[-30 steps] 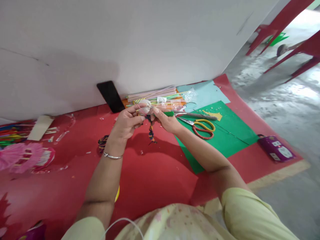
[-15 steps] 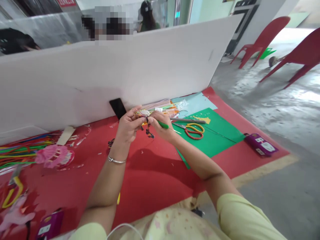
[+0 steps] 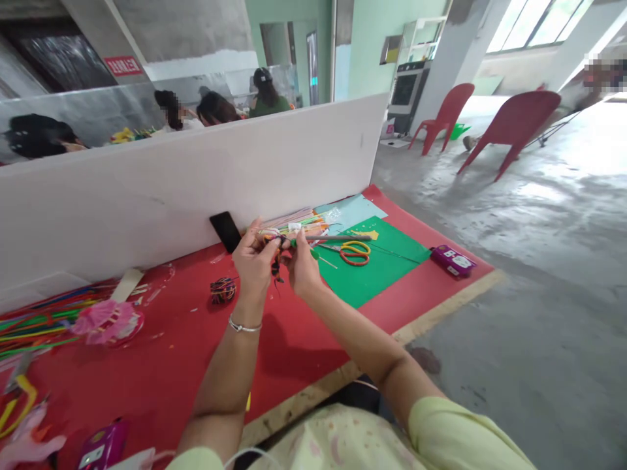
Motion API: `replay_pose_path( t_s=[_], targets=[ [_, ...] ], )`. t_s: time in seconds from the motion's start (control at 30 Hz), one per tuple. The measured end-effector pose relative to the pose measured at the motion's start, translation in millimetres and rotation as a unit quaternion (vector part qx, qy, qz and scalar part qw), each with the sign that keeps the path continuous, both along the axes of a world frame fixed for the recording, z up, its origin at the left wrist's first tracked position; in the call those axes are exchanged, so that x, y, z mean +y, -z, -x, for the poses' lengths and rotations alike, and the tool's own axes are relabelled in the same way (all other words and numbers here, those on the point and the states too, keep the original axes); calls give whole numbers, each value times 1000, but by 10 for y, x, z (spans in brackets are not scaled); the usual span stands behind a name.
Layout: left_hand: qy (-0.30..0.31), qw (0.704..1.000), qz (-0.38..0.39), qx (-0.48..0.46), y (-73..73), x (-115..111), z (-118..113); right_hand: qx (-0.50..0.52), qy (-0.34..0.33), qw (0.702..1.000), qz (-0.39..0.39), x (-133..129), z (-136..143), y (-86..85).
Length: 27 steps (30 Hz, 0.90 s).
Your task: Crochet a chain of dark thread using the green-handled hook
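Observation:
Both hands meet above the red table cover. My left hand (image 3: 252,258) is closed with its fingertips pinching a small piece of dark, multicoloured yarn work (image 3: 277,251), part of which dangles below. Closed beside it, my right hand (image 3: 302,269) grips a green-handled crochet hook (image 3: 315,255) whose thin metal end points out to the right. The hook's other end is at the yarn work, mostly hidden by fingers. A small ball of dark multicoloured yarn (image 3: 223,290) lies left of my left wrist.
Behind my hands a phone (image 3: 225,230) leans on a white board (image 3: 206,176). Red-and-yellow scissors (image 3: 355,253) lie on a green sheet (image 3: 377,267), with a purple box (image 3: 453,260) to the right. Pipe cleaners (image 3: 44,320) and a pink ruffled piece (image 3: 108,321) lie left.
My view has tilted upward and shifted, showing more of the room. My hands stay together on the yarn work, with the right fingers now more upright. The yarn ball has come fully into sight.

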<state>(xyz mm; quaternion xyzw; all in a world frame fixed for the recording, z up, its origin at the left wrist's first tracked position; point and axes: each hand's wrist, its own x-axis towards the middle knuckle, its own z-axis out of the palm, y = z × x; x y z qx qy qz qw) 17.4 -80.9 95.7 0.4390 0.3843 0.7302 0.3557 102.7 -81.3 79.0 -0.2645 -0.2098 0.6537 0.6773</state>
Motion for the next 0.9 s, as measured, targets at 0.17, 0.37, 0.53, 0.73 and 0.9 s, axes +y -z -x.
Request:
replay_pose_path(
  t_s=[0.17,0.37,0.53,0.73,0.9],
  targets=[
    [65,984,75,-149,-56,-102,57,79,-78,994,14,-184,172,24],
    [150,970,118,-150,-54,-188,261,7,-64,993,-99,-145,117,265],
    [180,967,134,-122,-73,-250,362,-191,-14,953,-234,-42,-149,418],
    [174,968,153,-92,-77,-268,424,-404,37,811,-421,114,-534,366],
    [173,970,157,-61,-5,-238,469,-472,49,730,-491,226,-701,357]
  ],
)
